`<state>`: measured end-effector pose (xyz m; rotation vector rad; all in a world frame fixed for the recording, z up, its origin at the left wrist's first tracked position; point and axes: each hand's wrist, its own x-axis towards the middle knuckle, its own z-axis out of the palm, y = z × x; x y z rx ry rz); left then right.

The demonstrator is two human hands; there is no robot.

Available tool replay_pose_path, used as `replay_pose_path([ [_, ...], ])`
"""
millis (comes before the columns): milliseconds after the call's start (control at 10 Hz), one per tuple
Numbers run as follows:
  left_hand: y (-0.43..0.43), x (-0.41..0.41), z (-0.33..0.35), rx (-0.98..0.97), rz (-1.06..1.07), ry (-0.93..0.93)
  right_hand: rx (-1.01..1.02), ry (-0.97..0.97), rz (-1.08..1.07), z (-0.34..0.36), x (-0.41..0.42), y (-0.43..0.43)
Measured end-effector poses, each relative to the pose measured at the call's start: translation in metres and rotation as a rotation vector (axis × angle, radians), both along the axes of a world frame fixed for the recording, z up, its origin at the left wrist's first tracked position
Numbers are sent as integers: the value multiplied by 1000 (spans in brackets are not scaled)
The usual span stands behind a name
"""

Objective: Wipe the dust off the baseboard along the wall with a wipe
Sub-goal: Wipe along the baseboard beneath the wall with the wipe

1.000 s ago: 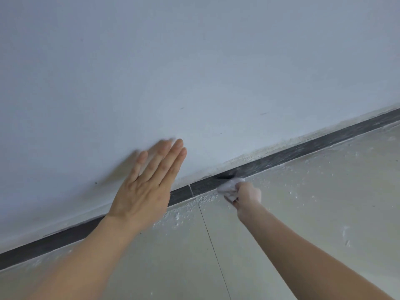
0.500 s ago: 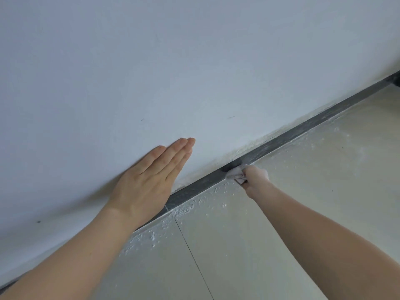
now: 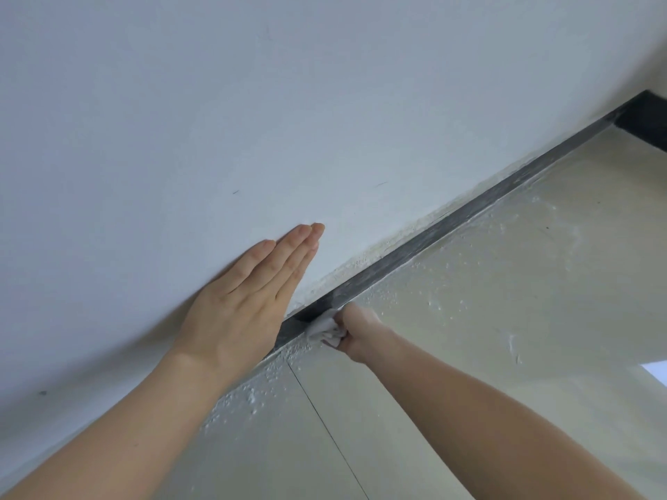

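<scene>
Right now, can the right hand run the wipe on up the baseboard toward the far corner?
Probably yes. The right hand already presses the wipe on the baseboard, and nothing lies along the strip ahead. The left hand is flat on the wall, clear of it.

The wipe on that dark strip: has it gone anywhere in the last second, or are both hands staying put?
The camera view shifted, so travel along the baseboard is hard to judge. The right hand keeps the wipe pressed on it, now seemingly nearer the left hand, which stays flat on the wall. Nothing was picked up or let go.
</scene>
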<state>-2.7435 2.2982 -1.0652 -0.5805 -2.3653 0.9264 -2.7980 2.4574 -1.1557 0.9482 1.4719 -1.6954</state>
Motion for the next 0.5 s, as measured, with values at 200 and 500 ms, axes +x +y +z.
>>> replay_pose_path([
  [200, -2, 0, -1, -17, -8, 9, 253, 189, -128, -8, -43, 49],
  [500, -2, -3, -2, -21, -19, 29, 188, 134, -137, 15, -18, 67],
])
